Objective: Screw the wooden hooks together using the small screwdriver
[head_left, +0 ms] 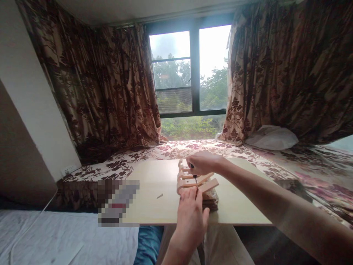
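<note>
Right grip (202, 163): clenched around dark-handled screwdriver (195, 176)
Left grip (191, 211): touching pale slatted wooden piece (211, 184); cannot tell if grasping

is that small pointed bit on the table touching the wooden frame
Apart. The head view shows bare tabletop between the pointed bit and the near left end of the wooden frame.

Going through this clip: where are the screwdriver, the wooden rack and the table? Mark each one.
Screwdriver (195, 176): head view, on the dark part just below the fist.
Wooden rack (184, 182): head view, on a slat left of the screwdriver.
Table (153, 178): head view, on its bare top.
</note>
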{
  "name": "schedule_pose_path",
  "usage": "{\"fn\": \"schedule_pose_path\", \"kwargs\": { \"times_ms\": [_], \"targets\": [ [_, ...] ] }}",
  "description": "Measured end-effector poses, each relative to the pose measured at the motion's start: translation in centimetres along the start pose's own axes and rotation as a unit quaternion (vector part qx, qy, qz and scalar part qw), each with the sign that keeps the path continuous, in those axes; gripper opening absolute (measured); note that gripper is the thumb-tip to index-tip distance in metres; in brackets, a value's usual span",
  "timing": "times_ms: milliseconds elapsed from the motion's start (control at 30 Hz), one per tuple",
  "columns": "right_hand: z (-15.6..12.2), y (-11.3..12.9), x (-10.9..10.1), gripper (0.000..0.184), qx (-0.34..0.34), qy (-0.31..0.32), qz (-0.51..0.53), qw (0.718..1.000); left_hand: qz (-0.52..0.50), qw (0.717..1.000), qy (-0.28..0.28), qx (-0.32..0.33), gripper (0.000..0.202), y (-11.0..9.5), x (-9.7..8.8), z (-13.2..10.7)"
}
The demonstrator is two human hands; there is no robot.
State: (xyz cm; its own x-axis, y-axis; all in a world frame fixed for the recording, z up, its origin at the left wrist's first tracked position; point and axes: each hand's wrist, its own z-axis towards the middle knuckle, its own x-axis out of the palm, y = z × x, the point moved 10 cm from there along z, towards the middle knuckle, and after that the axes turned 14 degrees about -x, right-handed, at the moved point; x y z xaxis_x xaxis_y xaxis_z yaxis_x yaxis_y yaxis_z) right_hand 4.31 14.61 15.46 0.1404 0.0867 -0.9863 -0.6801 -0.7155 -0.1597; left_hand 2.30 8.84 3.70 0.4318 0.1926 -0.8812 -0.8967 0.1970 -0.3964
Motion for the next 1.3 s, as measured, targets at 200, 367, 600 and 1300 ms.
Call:
{"fn": "schedule_pose_path", "kwargs": {
  "times_ms": [200, 367, 600, 1300],
  "targets": [
    [-0.4, -0.8, 0.5, 0.024, -0.005, -0.008, 0.011, 1.000, 0.003, 1.000, 0.000, 0.002, 0.050, -0.3, -0.2, -0.1],
    [-0.6, -1.2, 0.7, 0.029, 0.010, -0.024, 0.014, 1.000, -0.003, 1.000, 0.000, 0.004, 0.050, -0.3, -0.2, 0.0],
    [-0.9, -1.0, 0.5, 0.023, -0.025, -0.033, 0.027, 0.999, -0.001, 1.000, 0.000, 0.006, 0.049, -0.3, -0.2, 0.1],
    [-0.6, -1.5, 0.8, 0.025, 0.005, -0.025, 0.019, 0.999, 0.009, 1.000, 0.017, 0.002, 0.050, -0.2, 0.2, 0.2]
  ]
}}
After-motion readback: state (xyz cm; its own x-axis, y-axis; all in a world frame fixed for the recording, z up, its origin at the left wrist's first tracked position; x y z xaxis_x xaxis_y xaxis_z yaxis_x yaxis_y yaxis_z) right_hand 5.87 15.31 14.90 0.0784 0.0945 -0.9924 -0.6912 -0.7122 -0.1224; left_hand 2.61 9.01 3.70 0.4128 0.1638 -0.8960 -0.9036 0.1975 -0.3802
